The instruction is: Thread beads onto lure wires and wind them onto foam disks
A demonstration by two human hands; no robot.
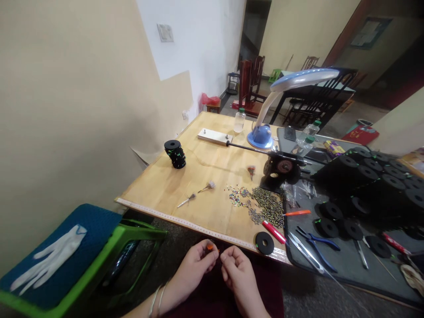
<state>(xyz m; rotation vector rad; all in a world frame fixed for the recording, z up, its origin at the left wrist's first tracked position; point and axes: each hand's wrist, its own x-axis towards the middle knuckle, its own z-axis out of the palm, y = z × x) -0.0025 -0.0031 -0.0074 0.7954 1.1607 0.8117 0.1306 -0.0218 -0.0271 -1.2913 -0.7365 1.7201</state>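
Left hand (200, 259) is pinched on an orange bit (210, 247), just off the near edge of the tabletop (155, 185). Right hand (237, 267) has its fingertips together beside it, can't tell if they're gripping anything. Guessing they're held close for fine work, beads (270, 206) piled within reach. Count: one lamp (261, 136), two tufted sticks (187, 200), beads uncountable.

Lower centre: orange piece (210, 247), finish too small to tell; bangles (153, 302), smooth shiny metal. Centre: table (218, 216), wood, smooth, faint sheen. Upper right: lamp (303, 81), glossy plastic. Lower right: tweezers (319, 268), bright metal; mat (346, 261), matt. Lower left: glove (61, 251), knit cloth; stool (98, 261), smooth plastic.
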